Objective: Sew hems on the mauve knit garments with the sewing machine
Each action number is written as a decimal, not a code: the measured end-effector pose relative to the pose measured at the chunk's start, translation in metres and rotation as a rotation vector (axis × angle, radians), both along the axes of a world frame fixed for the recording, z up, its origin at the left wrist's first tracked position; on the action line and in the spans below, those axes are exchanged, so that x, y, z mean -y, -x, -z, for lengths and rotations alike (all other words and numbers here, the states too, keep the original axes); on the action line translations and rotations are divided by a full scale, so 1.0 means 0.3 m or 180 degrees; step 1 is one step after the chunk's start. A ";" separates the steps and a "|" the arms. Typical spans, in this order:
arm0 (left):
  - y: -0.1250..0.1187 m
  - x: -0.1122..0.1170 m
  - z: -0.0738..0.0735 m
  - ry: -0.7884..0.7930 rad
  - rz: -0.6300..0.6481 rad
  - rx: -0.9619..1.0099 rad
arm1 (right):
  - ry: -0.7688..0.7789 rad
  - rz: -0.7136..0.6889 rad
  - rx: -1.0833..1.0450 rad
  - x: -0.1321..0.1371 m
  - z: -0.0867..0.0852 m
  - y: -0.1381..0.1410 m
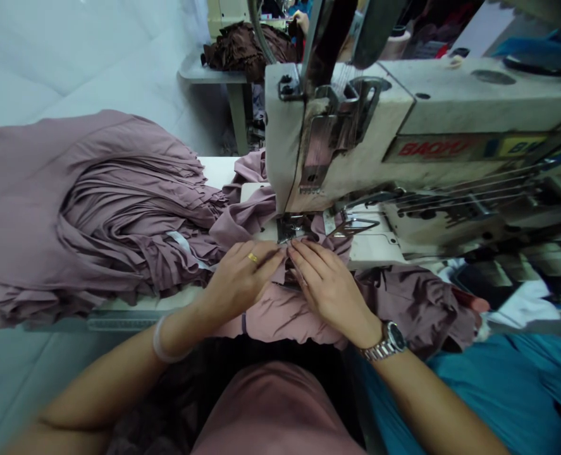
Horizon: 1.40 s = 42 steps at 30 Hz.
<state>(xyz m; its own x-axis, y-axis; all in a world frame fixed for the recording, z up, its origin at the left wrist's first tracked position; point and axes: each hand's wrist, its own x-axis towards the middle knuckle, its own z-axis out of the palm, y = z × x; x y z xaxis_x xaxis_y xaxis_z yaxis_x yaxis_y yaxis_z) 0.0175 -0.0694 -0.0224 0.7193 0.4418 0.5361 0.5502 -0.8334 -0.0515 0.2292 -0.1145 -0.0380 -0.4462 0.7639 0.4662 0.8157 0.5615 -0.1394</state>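
At the sewing machine (337, 158), both hands meet just in front of the presser foot (289, 227). My left hand (240, 275), with a ring and a pale wristband, has its fingers pressed together on a piece of mauve fabric (277, 275). Close beside it, my right hand (325, 278), wearing a metal watch (389, 338), pinches the same fabric, its fingers pointing at the foot. Parts of the fabric under the fingers are hidden. A pink cloth (284, 316) lies below the hands along the machine's front edge.
A thick stack of mauve fabric pieces (133, 208) spreads over the left. Darker crumpled fabric (403, 303) lies right of my right hand, above blue cloth (508, 385). Behind, another table (214, 76) bears a brown fabric pile (249, 47), near another person's hand (302, 22).
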 end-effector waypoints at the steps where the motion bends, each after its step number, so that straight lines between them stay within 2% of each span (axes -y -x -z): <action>1: -0.004 0.013 -0.004 0.0064 -0.0049 -0.0120 | 0.0019 -0.0021 -0.0193 0.000 0.000 -0.003; 4: -0.018 0.040 -0.011 0.0252 -0.0202 -0.0394 | 0.0142 0.0022 -0.0876 0.004 -0.006 -0.007; 7: -0.031 0.046 -0.005 0.0322 -0.0415 -0.0450 | 0.0214 0.0083 -0.1097 0.011 -0.014 0.000; 14: -0.058 0.043 -0.002 0.0450 -0.0712 -0.0412 | 0.0100 0.0166 -0.0610 0.020 -0.001 0.014; 19: -0.068 0.046 -0.001 0.0439 -0.0581 -0.0419 | 0.0019 0.0274 -0.0148 0.019 0.005 0.018; 25: -0.071 0.046 -0.003 0.0430 -0.0633 -0.0488 | -0.0142 0.0360 0.0347 0.017 -0.019 0.029; 31: -0.066 0.044 -0.001 0.0412 -0.0626 -0.0552 | -0.0231 0.0424 0.0482 0.016 -0.035 0.038; 42: -0.067 0.033 0.002 0.0429 -0.0585 -0.0509 | -0.0193 0.0409 0.0470 0.008 -0.030 0.027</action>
<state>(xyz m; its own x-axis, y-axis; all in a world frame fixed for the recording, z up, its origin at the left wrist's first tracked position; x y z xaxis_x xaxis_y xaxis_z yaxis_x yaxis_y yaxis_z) 0.0376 -0.0793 -0.0231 0.6912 0.6324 0.3497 0.6867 -0.7255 -0.0453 0.2210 -0.1169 -0.0291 -0.4136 0.7915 0.4498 0.8903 0.4551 0.0179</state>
